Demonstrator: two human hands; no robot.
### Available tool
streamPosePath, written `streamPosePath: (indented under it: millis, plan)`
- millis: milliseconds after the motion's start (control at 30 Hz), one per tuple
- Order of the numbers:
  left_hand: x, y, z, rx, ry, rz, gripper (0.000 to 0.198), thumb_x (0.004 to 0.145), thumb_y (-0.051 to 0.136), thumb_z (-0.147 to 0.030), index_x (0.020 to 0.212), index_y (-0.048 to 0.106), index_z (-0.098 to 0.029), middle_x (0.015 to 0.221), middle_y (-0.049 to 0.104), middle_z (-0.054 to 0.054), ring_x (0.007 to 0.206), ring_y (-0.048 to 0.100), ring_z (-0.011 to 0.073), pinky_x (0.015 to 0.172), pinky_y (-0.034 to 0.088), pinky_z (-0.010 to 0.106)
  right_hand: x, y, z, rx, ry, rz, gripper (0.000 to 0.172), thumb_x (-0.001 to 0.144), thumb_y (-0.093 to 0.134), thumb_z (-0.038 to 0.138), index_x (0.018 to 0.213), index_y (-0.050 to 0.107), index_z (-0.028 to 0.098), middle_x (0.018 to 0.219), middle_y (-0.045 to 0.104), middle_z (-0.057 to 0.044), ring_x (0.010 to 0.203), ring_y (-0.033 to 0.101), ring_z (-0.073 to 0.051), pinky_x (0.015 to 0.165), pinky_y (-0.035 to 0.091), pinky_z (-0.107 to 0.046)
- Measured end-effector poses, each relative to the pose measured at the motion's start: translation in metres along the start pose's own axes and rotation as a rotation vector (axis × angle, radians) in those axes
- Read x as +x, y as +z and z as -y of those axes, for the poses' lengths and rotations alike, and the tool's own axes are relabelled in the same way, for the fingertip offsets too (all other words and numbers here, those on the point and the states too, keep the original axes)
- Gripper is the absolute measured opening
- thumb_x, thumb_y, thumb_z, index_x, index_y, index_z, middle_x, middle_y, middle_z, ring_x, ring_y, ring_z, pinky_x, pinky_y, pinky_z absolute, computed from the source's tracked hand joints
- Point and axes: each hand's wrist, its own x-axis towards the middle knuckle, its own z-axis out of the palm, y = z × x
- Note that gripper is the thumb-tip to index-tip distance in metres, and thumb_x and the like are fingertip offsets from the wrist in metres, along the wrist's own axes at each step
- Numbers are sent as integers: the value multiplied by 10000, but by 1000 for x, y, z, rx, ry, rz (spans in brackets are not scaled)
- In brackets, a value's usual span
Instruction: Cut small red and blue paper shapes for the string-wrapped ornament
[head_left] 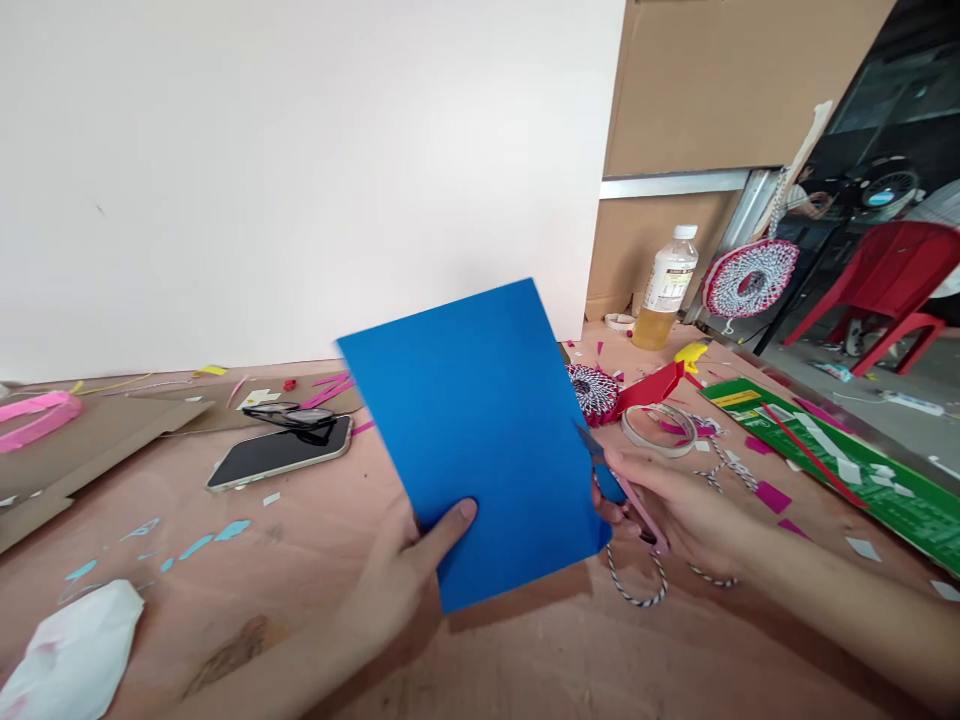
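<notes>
A sheet of bright blue paper [487, 410] is held tilted above the table. My left hand [416, 555] grips its lower left edge, thumb on the front and the other fingers hidden behind. At the sheet's right edge, my right hand [667, 490] is closed around a pair of scissors [646, 525] with pink handles. The blades point up and to the left, along the paper's edge. Near that edge, a strip of the blue paper bends away and the lower right corner looks cut or folded. Black-and-white cord [637, 603] loops below my right hand.
On the left lie a phone [281, 452], glasses [292, 413], cardboard [97, 430] and a white cloth or tissue [75, 650]. To the right are a tape roll [628, 430], a bottle [666, 290], a green board [832, 465] and paper scraps. A white panel [300, 180] stands behind.
</notes>
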Motion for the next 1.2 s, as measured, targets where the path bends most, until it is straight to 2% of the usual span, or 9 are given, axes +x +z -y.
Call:
streamPosePath:
  millis: [100, 200, 333, 467, 600, 800, 933, 1100, 1200]
  plan:
    - [14, -13, -12, 13, 83, -18, 674, 767, 642, -404, 1366, 350, -301, 1292, 541, 60, 1067, 583, 324, 862, 524, 446, 2, -11, 8, -177, 100, 88, 248, 774, 648, 412, 757, 689, 169, 649, 593, -14, 510, 485, -54, 368, 282, -119]
    - [27, -25, -21, 38, 190, -39, 620, 779, 635, -378, 1340, 383, -305, 1314, 521, 52, 1083, 575, 309, 851, 531, 412, 5, -23, 15, -443, 169, 120, 240, 774, 649, 402, 828, 715, 178, 531, 548, 12, 439, 438, -40, 356, 243, -119]
    - [37, -34, -28, 38, 69, 46, 659, 755, 661, -353, 1347, 388, -255, 1231, 589, 89, 1024, 609, 321, 815, 538, 419, 8, -38, 23, -748, 197, 122, 313, 759, 642, 441, 886, 709, 163, 474, 546, 10, 374, 408, -39, 325, 167, -134]
    - [38, -36, -29, 25, -16, 150, 674, 728, 684, -358, 1332, 419, -220, 1176, 624, 112, 995, 622, 333, 824, 523, 446, 8, -40, 24, -734, 150, 81, 294, 785, 607, 453, 820, 696, 174, 451, 478, 45, 353, 336, -29, 317, 142, -146]
    - [41, -40, -25, 68, -48, 240, 659, 693, 723, -342, 1287, 473, -204, 1169, 627, 121, 990, 623, 337, 827, 517, 466, 6, -29, 20, -680, 225, 139, 317, 784, 601, 466, 742, 671, 160, 401, 397, 70, 347, 292, -31, 307, 122, -146]
    - [49, -47, -18, 104, -43, 278, 568, 702, 718, -326, 1225, 537, -200, 1079, 676, 113, 970, 631, 336, 772, 541, 440, 4, -23, 16, -634, 300, 136, 335, 749, 633, 481, 728, 646, 147, 465, 443, 53, 369, 302, -25, 320, 129, -146]
    - [51, -50, -16, 122, -55, 322, 542, 710, 712, -320, 1215, 549, -204, 1045, 691, 100, 961, 637, 322, 784, 537, 433, 4, -25, 14, -716, 290, 100, 352, 731, 645, 504, 811, 685, 164, 462, 429, 51, 390, 328, -36, 329, 143, -151]
    - [54, -54, -16, 161, -68, 360, 551, 731, 696, -337, 1242, 521, -226, 1095, 672, 90, 958, 642, 303, 806, 533, 427, 3, -23, 11, -688, 270, 98, 318, 725, 658, 479, 768, 701, 166, 577, 508, 17, 390, 334, -22, 337, 133, -171]
    - [55, -54, -16, 177, -48, 382, 538, 741, 690, -317, 1244, 519, -225, 1087, 675, 93, 953, 645, 298, 799, 537, 421, 4, -23, 8, -698, 254, 107, 322, 729, 650, 483, 751, 708, 168, 552, 505, 17, 380, 336, -26, 338, 133, -179]
